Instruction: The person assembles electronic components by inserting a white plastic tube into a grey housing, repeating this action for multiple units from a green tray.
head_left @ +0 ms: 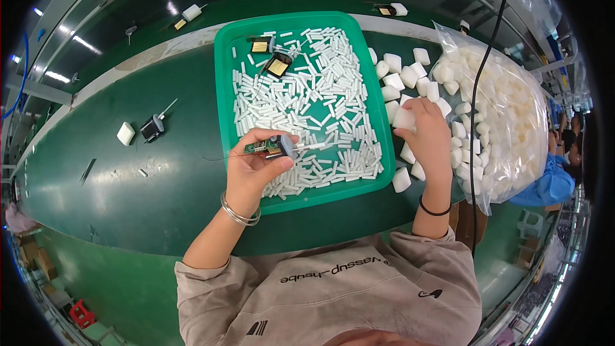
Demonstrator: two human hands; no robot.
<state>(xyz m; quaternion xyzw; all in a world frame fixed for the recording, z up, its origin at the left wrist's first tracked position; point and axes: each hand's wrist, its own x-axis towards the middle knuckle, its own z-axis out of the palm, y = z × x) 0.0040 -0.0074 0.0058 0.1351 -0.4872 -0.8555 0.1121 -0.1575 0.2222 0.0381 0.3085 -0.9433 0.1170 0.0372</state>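
Note:
My left hand [246,170] is closed around a small electronic assembly [282,147] with a grey and black housing and a green circuit board. A thin stem with a white tube [312,147] on it points right from the housing, over the tray. At the right, my right hand [426,128] pinches a white rounded cap [404,120] between thumb and fingers, just beyond the tray's right rim. More loose white caps [401,180] lie around that hand. The green tray [225,90] is full of short white tubes [349,77], and two black assemblies [278,65] rest among them.
A clear plastic bag [512,115] of white caps spreads at the right, crossed by a hanging black cable [475,90]. On the green table's left lie another black assembly [152,129] and a white cap [126,133]. More assemblies [188,16] sit on the belt beyond.

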